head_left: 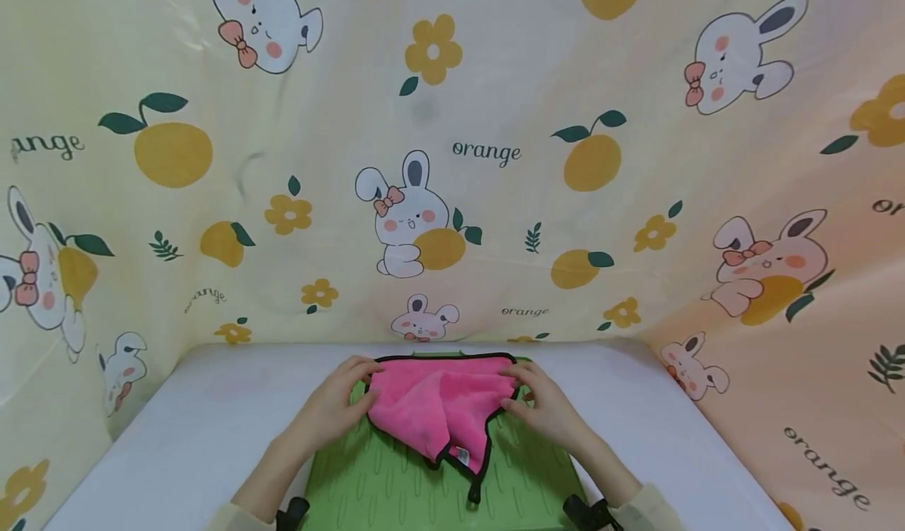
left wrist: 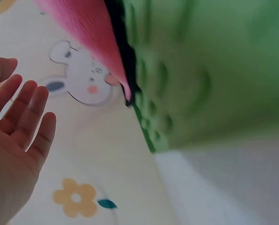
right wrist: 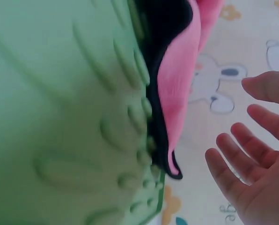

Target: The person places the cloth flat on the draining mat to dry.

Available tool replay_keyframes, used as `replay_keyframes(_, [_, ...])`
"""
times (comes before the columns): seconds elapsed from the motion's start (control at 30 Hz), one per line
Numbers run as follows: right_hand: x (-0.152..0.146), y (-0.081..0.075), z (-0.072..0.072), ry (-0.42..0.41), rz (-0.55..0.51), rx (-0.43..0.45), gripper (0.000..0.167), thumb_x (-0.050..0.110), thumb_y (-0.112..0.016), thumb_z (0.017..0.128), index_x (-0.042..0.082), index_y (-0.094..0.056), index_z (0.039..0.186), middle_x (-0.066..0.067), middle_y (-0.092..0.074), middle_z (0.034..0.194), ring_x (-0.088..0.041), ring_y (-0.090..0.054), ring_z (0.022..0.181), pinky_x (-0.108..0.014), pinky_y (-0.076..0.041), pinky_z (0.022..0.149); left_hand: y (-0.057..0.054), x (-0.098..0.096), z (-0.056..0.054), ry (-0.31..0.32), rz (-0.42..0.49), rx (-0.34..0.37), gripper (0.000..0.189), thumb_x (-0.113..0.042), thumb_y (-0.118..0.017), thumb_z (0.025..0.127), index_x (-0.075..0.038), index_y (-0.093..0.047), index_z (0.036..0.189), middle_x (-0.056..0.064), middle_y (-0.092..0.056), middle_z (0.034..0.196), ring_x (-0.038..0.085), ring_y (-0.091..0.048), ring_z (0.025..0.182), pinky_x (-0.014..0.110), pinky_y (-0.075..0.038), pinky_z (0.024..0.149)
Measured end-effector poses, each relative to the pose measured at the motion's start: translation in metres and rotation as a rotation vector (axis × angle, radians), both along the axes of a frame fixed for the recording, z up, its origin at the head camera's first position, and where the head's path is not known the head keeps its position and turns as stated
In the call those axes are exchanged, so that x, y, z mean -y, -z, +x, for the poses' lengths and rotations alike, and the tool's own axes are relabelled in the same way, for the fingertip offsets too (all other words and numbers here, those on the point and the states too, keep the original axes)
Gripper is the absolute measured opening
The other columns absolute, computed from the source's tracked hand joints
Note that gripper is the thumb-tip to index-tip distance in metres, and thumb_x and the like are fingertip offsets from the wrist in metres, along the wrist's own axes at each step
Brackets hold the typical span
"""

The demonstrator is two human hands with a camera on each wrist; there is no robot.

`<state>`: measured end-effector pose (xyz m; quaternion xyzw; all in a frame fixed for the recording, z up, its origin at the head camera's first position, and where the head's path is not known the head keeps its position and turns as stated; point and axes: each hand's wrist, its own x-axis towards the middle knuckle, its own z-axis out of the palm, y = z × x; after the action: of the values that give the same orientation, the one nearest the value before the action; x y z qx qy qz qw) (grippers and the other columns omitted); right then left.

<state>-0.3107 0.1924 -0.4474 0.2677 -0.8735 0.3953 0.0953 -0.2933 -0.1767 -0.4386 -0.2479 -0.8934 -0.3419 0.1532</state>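
at the lower centre of the frame, a pink cloth with black edging, loosely folded and creased, over the upper part of a green washboard with raised oblong bumps. at the cloth's lower end, a small white label and a short black tab, pointing toward the bottom of the frame. at the cloth's left edge, the left hand; at its right edge, the right hand. in both wrist views, fingers relaxed and slightly spread, nothing grasped by either hand. in the head view, fingertips right at the cloth's side edges, actual contact hard to judge. at the bottom of the frame, black wrist straps and pale sleeves. under the washboard, a white tabletop, visible to left and right. across the upper frame, a pale yellow printed sheet with white bunnies, oranges, flowers, leaves and the word "orange".
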Motion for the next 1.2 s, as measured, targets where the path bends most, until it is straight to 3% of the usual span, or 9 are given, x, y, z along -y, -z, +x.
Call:
replay_keyframes(0.17, [0.012,0.003,0.013,-0.067,0.026,0.014,0.04,0.007,-0.078,0.092,0.003,-0.067,0.13,-0.01,-0.06,0.129,-0.037,-0.061,0.108,-0.044,-0.058,0.084,-0.001,-0.018,0.01,0.043,-0.011,-0.045,0.031,-0.008,-0.073,0.097,-0.012,-0.068,0.127,-0.003,-0.064,0.122,0.018,-0.063,0.103,0.035,-0.057,0.08])
replay_keyframes(0.33, [0.026,0.008,0.022,-0.137,0.114,0.073,0.04,0.013,-0.079,0.091,0.008,-0.068,0.129,-0.003,-0.059,0.126,-0.033,-0.062,0.109,-0.036,-0.057,0.083,0.0,-0.037,0.016,0.082,-0.072,-0.078,0.027,-0.014,-0.076,0.096,-0.013,-0.07,0.123,-0.004,-0.066,0.115,0.012,-0.063,0.095,0.029,-0.056,0.077])
replay_keyframes(0.6, [0.038,0.008,0.029,-0.189,0.319,0.139,0.043,0.026,-0.084,0.088,0.019,-0.07,0.128,0.004,-0.059,0.123,-0.011,-0.058,0.103,-0.033,-0.052,0.086,0.0,-0.058,0.022,0.142,-0.133,-0.024,0.028,-0.025,-0.079,0.094,-0.017,-0.072,0.12,-0.008,-0.06,0.108,0.008,-0.06,0.097,0.029,-0.056,0.087])
replay_keyframes(0.77, [0.041,0.012,0.029,-0.211,0.354,0.169,0.044,0.026,-0.084,0.088,0.017,-0.07,0.129,0.005,-0.059,0.117,-0.006,-0.056,0.099,-0.031,-0.052,0.085,0.002,-0.067,0.023,0.144,-0.18,0.017,0.037,-0.04,-0.08,0.092,-0.019,-0.073,0.121,-0.012,-0.058,0.108,0.005,-0.055,0.097,0.03,-0.053,0.09])
replay_keyframes(0.87, [0.041,0.014,0.029,-0.217,0.363,0.159,0.041,0.026,-0.084,0.089,0.018,-0.07,0.127,0.009,-0.059,0.111,-0.004,-0.054,0.098,-0.03,-0.051,0.085,0.004,-0.069,0.023,0.145,-0.189,0.025,0.039,-0.044,-0.082,0.089,-0.02,-0.074,0.119,-0.013,-0.056,0.106,0.004,-0.052,0.092,0.026,-0.051,0.083])
replay_keyframes(1.03, [0.042,0.013,0.031,-0.227,0.371,0.119,0.038,0.024,-0.084,0.089,0.018,-0.072,0.124,0.012,-0.061,0.108,-0.006,-0.057,0.1,-0.032,-0.052,0.087,0.006,-0.07,0.023,0.134,-0.204,0.052,0.036,-0.043,-0.086,0.085,-0.024,-0.076,0.114,-0.015,-0.053,0.101,0.004,-0.049,0.087,0.023,-0.045,0.075])
replay_keyframes(1.2, [0.041,0.012,0.031,-0.23,0.374,0.097,0.036,0.022,-0.083,0.09,0.018,-0.072,0.124,0.012,-0.063,0.109,-0.007,-0.058,0.103,-0.033,-0.053,0.09,0.007,-0.071,0.022,0.12,-0.226,0.062,0.028,-0.041,-0.086,0.085,-0.028,-0.075,0.108,-0.016,-0.054,0.101,0.003,-0.051,0.089,0.024,-0.047,0.078])
